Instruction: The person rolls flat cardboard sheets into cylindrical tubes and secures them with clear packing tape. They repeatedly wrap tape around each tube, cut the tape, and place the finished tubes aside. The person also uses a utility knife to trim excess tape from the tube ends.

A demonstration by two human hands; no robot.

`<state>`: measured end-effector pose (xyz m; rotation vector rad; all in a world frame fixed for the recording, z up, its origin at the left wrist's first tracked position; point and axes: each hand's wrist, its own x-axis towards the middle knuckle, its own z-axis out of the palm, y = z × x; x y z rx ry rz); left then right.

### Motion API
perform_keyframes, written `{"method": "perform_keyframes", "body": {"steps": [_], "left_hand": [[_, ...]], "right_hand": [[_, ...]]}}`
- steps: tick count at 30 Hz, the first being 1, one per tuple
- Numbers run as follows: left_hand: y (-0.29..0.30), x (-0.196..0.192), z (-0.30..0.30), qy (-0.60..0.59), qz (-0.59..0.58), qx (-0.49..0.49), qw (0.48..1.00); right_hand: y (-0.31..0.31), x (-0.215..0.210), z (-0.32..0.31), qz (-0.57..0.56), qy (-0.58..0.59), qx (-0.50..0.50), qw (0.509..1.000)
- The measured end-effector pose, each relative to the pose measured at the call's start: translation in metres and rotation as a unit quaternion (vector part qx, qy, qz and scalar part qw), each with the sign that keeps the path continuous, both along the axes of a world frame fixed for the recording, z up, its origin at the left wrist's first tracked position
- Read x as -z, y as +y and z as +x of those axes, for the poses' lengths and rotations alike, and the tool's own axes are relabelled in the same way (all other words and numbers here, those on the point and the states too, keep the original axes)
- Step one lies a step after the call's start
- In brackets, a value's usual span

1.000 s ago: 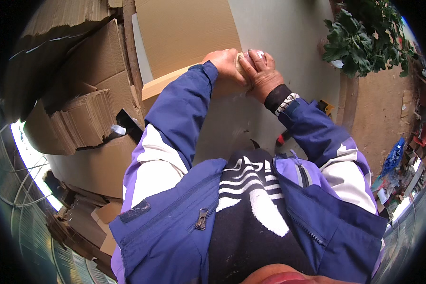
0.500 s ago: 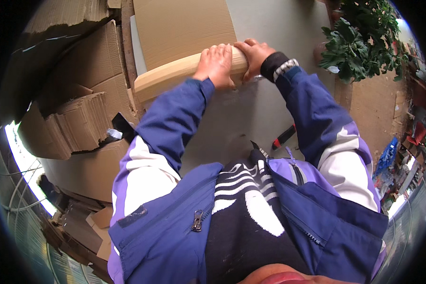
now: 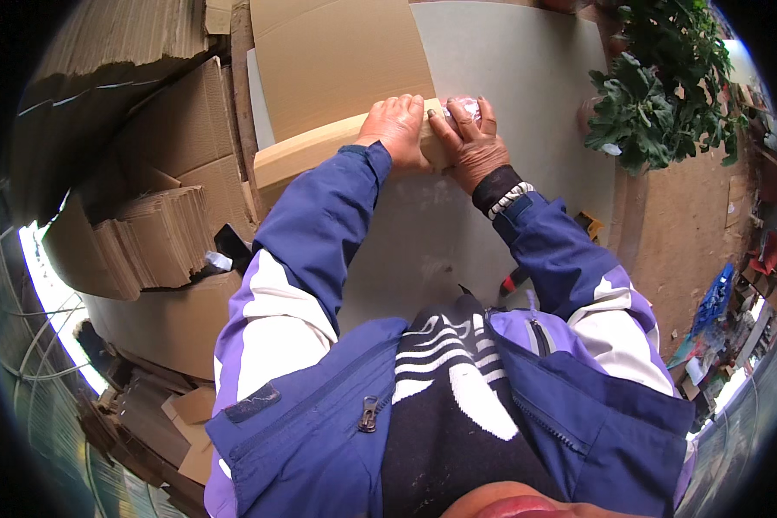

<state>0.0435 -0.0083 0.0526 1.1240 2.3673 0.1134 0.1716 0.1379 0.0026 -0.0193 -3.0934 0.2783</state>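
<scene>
A long, pale, wood-coloured bar [image 3: 306, 148] with bevelled edges lies across the near edge of a flat cardboard sheet [image 3: 341, 65]. My left hand [image 3: 397, 129] is wrapped over the bar towards its right end, fingers on the far side and thumb on the near side. At that right end my right hand [image 3: 473, 151] curls its fingers over a shiny, pinkish, see-through roll [image 3: 463, 109], which looks like clear tape. Its index finger touches the bar's end. The fingers cover part of the roll.
Under the cardboard is a grey tabletop [image 3: 527, 78]. A red and black knife handle [image 3: 514, 281] lies near my body, and a yellow thing [image 3: 590, 224] shows beside my right sleeve. Cardboard stacks [image 3: 160, 237] stand left; a leafy plant [image 3: 634, 99] stands right.
My right hand has turned and slid off the top of the bar to its right end, its fingers now over the pinkish roll. The left hand keeps its grip. The yellow thing has come into view.
</scene>
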Motion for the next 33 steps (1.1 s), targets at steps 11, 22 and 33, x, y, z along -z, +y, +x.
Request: {"method": "perform_keyframes", "body": {"steps": [11,22,33], "left_hand": [[0.021,0.009,-0.084,-0.216,-0.049,0.030,0.975],[0.018,0.000,-0.055,0.068,-0.013,-0.007,0.998],[0.047,0.001,-0.098,-0.083,-0.036,-0.005,0.996]], "right_hand": [[0.015,-0.048,-0.069,-0.056,-0.170,0.013,0.984],[0.070,-0.021,-0.179,-0.227,-0.366,-0.001,0.903],[0.081,0.045,-0.099,-0.692,-0.133,0.205,0.679]]}}
